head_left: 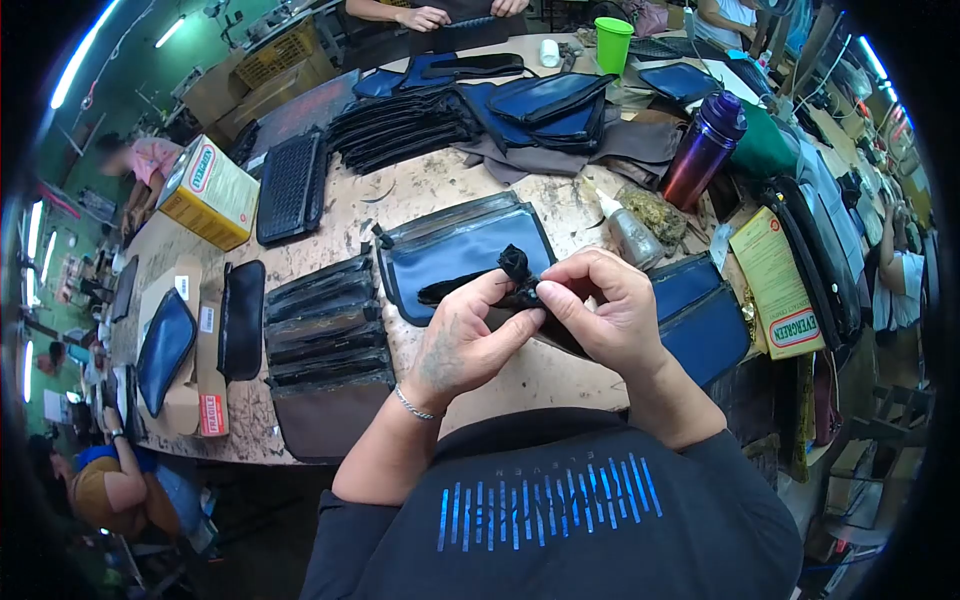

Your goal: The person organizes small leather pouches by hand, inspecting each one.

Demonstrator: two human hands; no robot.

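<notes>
My left hand and my right hand meet over the table, fingertips pinched on a dark black strip with a bunched upper end. I cannot make out exactly what kind of piece it is. A further black length of it sticks out left of my left hand. Behind my hands lies a flat blue panel with black edging. Left of my left hand sits an overlapping row of dark strip-edged panels. Another pair of blue panels lies beyond my right wrist.
Stacked black pieces and blue pouches lie farther back. A purple bottle, a green cup, a glue bottle and Evergreen tins stand around the worktable. Across it, a co-worker's hands hold a black piece.
</notes>
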